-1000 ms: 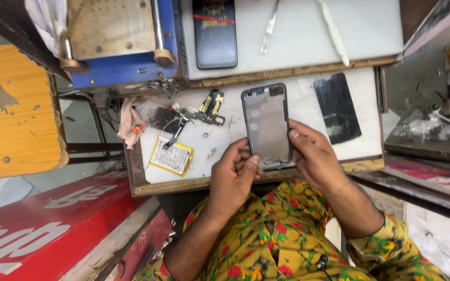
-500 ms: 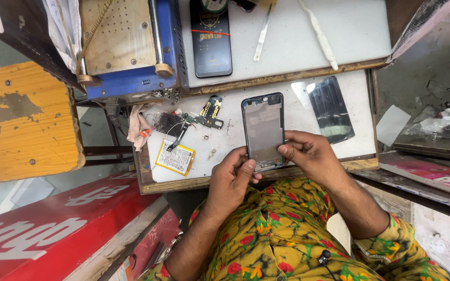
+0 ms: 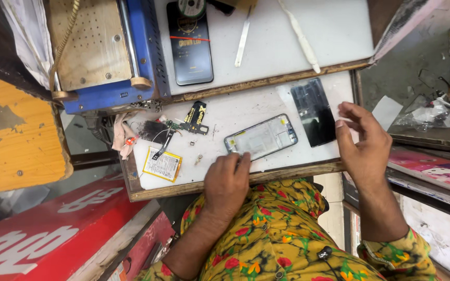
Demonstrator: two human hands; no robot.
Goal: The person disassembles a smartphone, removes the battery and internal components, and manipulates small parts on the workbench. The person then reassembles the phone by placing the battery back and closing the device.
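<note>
phone frame set down, right hand going for the dark glass

the person is working at a small white-topped wooden bench (image 3: 246, 112) with a stripped phone in pieces across it. the left hand (image 3: 228, 179) is lying palm down at the bench's near edge, fingers relaxed and closed on nothing, its fingertips just touching the lower corner of the pale, blue-rimmed rectangular phone frame (image 3: 261, 137), which is lying flat and tilted in the middle of the bench. the right hand (image 3: 360, 140) is hanging open with fingers spread, grasping nothing, its thumb just beside the dark glossy rectangular screen panel (image 3: 314, 111) lying right of the frame.

judging by this, the step in hand is the move from frame to panel. picking up that thin glass seems to call for a light pinch at its edges, since it is lying flat near the bench's right rim.

left of the frame, a yellow flat battery (image 3: 163, 164) and a small black circuit board with ribbon cables (image 3: 179, 126) are lying apart from both hands.
</note>
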